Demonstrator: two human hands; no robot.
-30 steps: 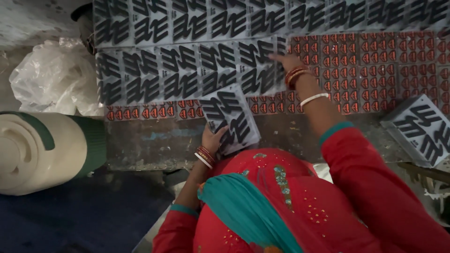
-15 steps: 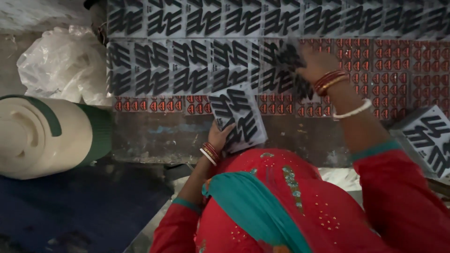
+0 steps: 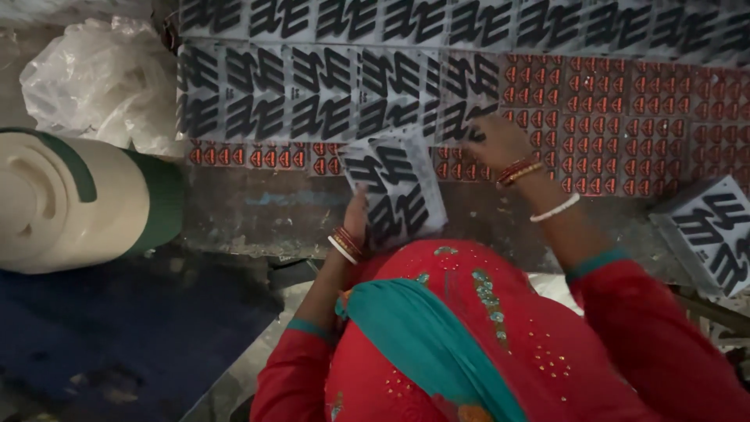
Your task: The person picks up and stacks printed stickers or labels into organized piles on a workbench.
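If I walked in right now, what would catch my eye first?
Rows of white cards with bold black zigzag marks cover the far side of the table, laid over a red patterned sheet. The left hand holds a small stack of the same cards, the right hand presses one down. A cream and green jug lies left.

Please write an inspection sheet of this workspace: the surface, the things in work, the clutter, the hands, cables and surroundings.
Surface: worn dark table, its far part covered with sheets.
Things in work: stack of black-patterned cards; rows of the same cards laid on the red printed sheet.
Clutter: clear plastic bag; another card pile at the right edge.
Hands: left hand holds the stack from below; right hand, fingers on the sheet beside the last laid card.
Cables: nothing seen.
Surroundings: cream and green container on its side; blue cloth below.
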